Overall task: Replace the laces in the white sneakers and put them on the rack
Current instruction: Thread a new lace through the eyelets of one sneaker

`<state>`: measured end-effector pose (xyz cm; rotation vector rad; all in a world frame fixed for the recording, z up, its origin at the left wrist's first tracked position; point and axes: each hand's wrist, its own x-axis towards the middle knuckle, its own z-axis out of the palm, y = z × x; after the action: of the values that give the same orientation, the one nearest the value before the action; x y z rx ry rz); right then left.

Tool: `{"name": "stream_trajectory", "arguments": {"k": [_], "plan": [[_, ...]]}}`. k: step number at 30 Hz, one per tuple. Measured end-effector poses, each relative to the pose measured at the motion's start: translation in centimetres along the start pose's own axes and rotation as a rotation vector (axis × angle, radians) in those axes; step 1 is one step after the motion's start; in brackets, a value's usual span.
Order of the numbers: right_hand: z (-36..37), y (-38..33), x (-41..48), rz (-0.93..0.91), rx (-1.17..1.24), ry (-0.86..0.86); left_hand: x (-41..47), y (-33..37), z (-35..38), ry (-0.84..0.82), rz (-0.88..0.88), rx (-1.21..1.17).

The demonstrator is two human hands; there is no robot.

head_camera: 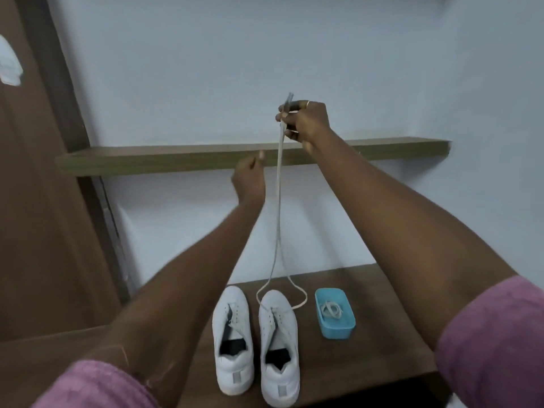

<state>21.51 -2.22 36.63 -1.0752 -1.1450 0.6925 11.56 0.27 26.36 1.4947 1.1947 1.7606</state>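
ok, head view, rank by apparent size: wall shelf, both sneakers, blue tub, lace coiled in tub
1. wall shelf, though farthest away
2. image-left sneaker and image-right sneaker, alike, no ranking
3. blue tub
4. coiled lace inside it

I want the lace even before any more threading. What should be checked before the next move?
1. Both ends of the flat white lace pinched in the right hand: ok.
2. Lace through front eyelets of the right-hand white sneaker: ok.
3. Ends level: cannot tell.
4. Lace clear of the left hand: ok.
5. A spare lace in the light blue plastic box: ok.
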Motion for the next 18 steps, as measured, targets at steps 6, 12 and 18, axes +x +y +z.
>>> {"name": "stream_trajectory", "arguments": {"k": [6, 12, 18], "plan": [[-1.7, 0.4, 1.0, -0.016, 0.038, 0.074, -9.1, -18.8, -3.4, -0.225, -0.361, 0.601], [-2.2, -0.3, 2.0, -0.053, 0.083, 0.080, -13.3, -25.4, -3.3, -0.690, -0.460, 0.815], [-1.6, 1.2, 2.9, -0.044, 0.091, 0.035, -14.1, -27.6, -0.9, -0.512, -0.518, 0.624]]}}
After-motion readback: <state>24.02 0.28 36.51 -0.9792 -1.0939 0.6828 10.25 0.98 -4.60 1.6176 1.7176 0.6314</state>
